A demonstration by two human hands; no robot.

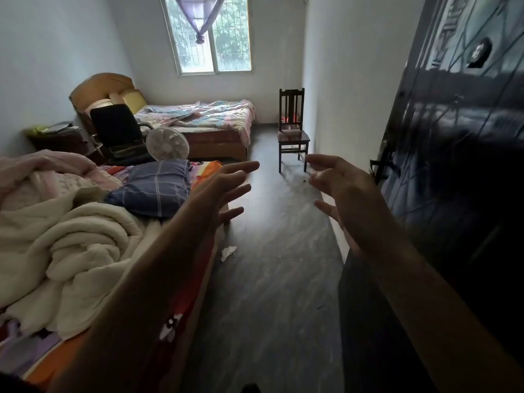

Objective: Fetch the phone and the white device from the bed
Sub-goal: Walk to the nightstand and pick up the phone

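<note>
Both my arms stretch forward over the floor. My left hand point(224, 191) is open with fingers spread, just past the near bed's right edge. My right hand point(344, 191) is open too, fingers apart, close to the dark door. Neither holds anything. The near bed point(195, 262) on the left carries a crumpled cream blanket point(85, 245), pink bedding and a blue checked pillow point(153, 191). A second bed point(215, 137) with a pastel quilt stands at the far wall under the window. I see no phone and no white device on either bed.
A dark glossy door point(453, 165) fills the right side. A wooden chair point(293, 129) stands by the right wall. A white fan point(167, 143) and a black office chair point(119, 131) sit between the beds. A crumpled tissue point(228, 252) lies on the grey floor.
</note>
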